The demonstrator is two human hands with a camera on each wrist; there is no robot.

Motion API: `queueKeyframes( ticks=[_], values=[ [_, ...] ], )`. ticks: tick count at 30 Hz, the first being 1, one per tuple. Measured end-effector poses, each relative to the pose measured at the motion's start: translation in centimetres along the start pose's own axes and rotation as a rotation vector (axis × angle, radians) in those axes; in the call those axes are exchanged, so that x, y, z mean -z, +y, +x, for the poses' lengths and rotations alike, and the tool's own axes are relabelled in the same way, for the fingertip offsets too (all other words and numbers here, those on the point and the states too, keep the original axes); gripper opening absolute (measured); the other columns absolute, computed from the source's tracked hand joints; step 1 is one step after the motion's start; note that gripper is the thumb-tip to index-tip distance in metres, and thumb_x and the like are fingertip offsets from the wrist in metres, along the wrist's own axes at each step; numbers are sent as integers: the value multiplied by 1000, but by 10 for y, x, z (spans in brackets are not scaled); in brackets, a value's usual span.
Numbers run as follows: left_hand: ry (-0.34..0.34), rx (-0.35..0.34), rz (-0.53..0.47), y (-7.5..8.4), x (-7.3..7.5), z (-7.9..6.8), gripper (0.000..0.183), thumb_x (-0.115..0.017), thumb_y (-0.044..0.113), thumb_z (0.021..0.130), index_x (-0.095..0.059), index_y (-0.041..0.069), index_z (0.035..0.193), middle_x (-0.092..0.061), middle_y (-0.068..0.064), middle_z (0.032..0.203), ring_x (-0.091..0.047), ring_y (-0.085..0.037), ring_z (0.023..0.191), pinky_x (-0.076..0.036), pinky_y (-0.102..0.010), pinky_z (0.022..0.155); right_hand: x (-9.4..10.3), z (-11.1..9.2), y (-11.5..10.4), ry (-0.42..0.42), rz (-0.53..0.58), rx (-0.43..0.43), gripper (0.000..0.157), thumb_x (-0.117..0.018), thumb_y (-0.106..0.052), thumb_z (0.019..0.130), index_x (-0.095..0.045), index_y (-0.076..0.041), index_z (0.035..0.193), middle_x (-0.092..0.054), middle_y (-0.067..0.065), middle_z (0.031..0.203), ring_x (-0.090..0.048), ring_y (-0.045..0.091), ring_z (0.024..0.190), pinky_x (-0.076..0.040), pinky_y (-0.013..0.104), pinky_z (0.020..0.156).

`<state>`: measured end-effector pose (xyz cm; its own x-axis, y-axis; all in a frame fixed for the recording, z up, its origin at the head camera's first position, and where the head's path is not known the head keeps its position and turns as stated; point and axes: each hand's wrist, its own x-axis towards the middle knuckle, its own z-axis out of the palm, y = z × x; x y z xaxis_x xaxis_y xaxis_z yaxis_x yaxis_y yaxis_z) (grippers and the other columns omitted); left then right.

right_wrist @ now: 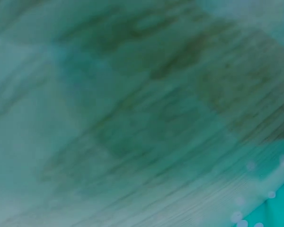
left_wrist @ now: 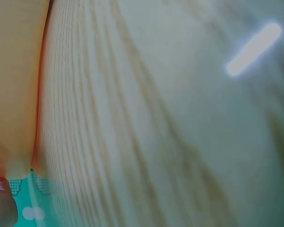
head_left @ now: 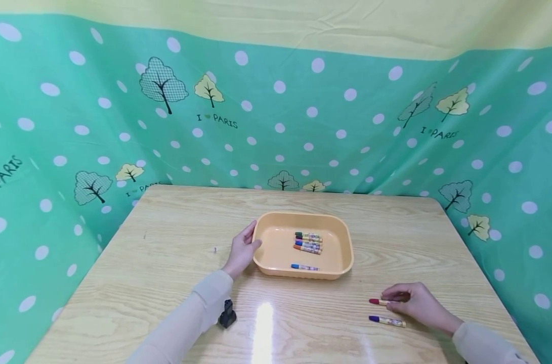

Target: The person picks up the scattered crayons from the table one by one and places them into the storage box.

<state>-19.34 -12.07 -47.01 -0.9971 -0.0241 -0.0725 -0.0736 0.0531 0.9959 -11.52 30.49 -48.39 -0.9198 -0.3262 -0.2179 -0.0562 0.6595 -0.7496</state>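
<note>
My left hand (head_left: 243, 250) grips the left rim of a light-orange plastic tray (head_left: 266, 268), thumb over the edge. In the left wrist view, the tray's side (left_wrist: 14, 85) runs down the left, with a fingertip (left_wrist: 2, 203) below it. Inside the tray, several wrapped crayons lie in a close row, an orange crayon (head_left: 307, 249) nearest; a blue crayon (head_left: 305, 267) lies apart by the near wall. At the right, my right hand (head_left: 414, 303) pinches a red crayon (head_left: 377, 302) at the tabletop, its far end hidden by the fingers. Just below lies a purple crayon (head_left: 387, 321).
A small black object (head_left: 227, 314) is beside the left forearm on the wooden table (head_left: 175, 313). Green dotted cloth (head_left: 294, 121) hangs behind and at both sides. The right wrist view shows only tabletop (right_wrist: 132, 118) and some cloth.
</note>
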Motion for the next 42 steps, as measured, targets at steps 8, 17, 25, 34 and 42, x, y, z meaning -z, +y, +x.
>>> queueKeyframes(
  ticks=[8,17,25,34,42],
  values=[
    [28,-10,15,-5,-2,1,60,-51,-7,85,-33,5,141,-34,-15,145,-38,-29,131,-40,-29,103,2,3,-2,12,-6,-10,27,-74,-22,74,-70,-8,97,-70,5,93,-63,3,77,-55,17,66],
    [26,-7,1,-7,-2,2,61,-52,-7,84,-33,7,141,-34,-15,145,-37,-29,131,-41,-29,102,25,18,-50,121,5,18,29,-72,-18,76,-69,-4,101,-69,9,96,-63,7,79,-56,17,67],
    [22,-11,0,-7,-1,2,61,-51,-8,84,-33,6,141,-34,-17,144,-38,-30,130,-42,-30,102,21,56,-94,175,8,64,25,-72,-19,78,-70,-10,101,-69,7,98,-64,14,86,-57,19,70],
    [17,-8,-3,-8,-2,3,62,-52,-8,84,-34,6,141,-34,-16,145,-39,-30,130,-42,-29,102,-18,111,-120,125,106,140,25,-71,-4,75,-69,-4,100,-70,9,93,-65,16,82,-58,22,71],
    [29,-17,5,-8,-2,2,61,-51,-8,84,-33,5,141,-34,-16,145,-38,-30,131,-40,-29,103,-47,146,-128,135,125,125,22,-71,0,73,-69,-4,95,-69,7,87,-63,14,78,-58,24,68]
  ],
)
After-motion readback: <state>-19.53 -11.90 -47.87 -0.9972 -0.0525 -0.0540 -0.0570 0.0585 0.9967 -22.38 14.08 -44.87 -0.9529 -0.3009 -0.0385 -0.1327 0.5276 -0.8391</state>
